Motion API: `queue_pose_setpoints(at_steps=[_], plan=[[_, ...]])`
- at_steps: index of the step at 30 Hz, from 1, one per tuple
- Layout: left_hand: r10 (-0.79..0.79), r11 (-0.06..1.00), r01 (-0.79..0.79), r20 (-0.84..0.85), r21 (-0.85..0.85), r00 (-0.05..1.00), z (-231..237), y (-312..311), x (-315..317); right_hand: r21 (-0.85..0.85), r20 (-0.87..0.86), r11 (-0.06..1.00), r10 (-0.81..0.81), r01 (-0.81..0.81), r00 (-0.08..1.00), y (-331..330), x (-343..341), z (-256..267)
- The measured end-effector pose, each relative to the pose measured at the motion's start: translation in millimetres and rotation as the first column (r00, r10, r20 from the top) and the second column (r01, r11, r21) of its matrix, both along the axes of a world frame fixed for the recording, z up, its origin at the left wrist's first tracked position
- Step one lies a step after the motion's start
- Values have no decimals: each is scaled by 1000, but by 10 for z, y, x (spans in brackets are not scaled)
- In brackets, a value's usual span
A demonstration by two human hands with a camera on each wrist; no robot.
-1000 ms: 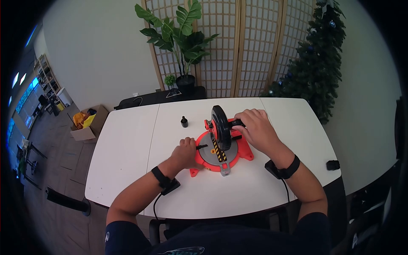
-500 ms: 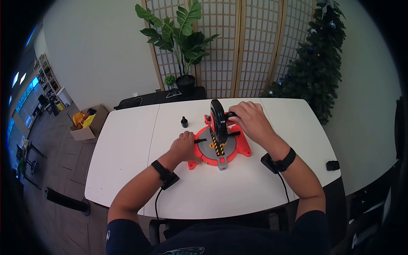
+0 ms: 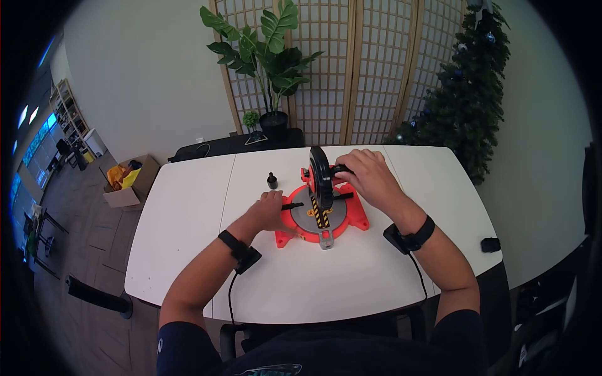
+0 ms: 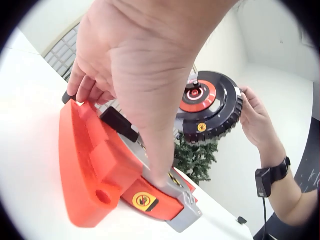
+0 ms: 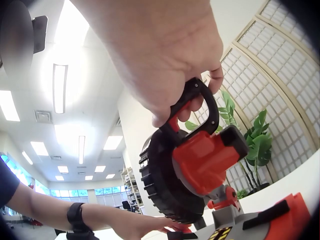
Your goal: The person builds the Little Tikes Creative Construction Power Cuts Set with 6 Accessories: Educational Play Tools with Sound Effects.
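Observation:
A toy miter saw (image 3: 359, 219) stands on the white table, with a red base, a round grey turntable (image 3: 301, 217) and a yellow-and-black striped slot. Its black toothed blade wheel (image 4: 221, 112) is raised above the turntable. My right hand (image 3: 371, 177) grips the black loop handle (image 5: 213, 112) at the top, fingers wrapped through it. At the base's left side, my left hand (image 3: 266, 213) holds on with its fingers over the back, near a black bar (image 4: 119, 123). Its thumb reaches down to the turntable's front edge, by a yellow hand-symbol sticker (image 4: 143, 201).
Behind the saw's left side stands a small black bottle (image 3: 272, 182). A black block (image 3: 490, 244) sits by the table's right edge. An open cardboard box (image 3: 147, 182) is on the floor at left; a potted plant (image 3: 274, 122) and a decorated tree (image 3: 464, 94) stand beyond the table.
The saw has shifted slightly away and to the left, both hands moving with it. Most of that shift came in the first half second.

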State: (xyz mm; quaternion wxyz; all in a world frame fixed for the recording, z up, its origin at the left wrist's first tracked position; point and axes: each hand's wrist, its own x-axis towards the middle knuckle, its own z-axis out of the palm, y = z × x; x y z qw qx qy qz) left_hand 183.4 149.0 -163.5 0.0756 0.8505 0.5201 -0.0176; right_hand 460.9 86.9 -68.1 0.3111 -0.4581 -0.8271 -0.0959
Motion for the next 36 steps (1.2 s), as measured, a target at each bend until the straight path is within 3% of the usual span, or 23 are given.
queue_pose_setpoints(at_steps=[1,4,8,11,13,16,20,28,36], plan=[[-1,1000,1,0,1,1000,30,66,-28,-24,1,1000,-2,2,1000,-6,3,5],[197,978,-158,359,-136,912,195,235,-143,-12,-15,1000,22,-22,1000,2,40,-17],[260,966,-247,365,-83,894,169,597,-332,-66,-38,997,35,-37,999,-51,52,18],[183,975,-218,394,48,901,-25,806,-425,-114,-68,993,30,-38,997,-80,62,33],[-32,983,-35,351,182,936,-132,875,-458,-65,-137,997,39,-48,990,-92,79,16],[-139,981,86,328,171,934,-220,938,-471,-49,-181,997,50,-60,982,-73,120,-15],[-120,986,67,372,152,921,-234,963,-448,-70,-209,995,60,-76,976,-93,132,-17],[36,974,-138,475,181,879,-177,987,-461,-30,-223,997,61,-69,973,-76,182,-110],[-21,961,-153,615,228,788,166,701,-555,102,-244,994,73,-50,967,-264,170,-58]])
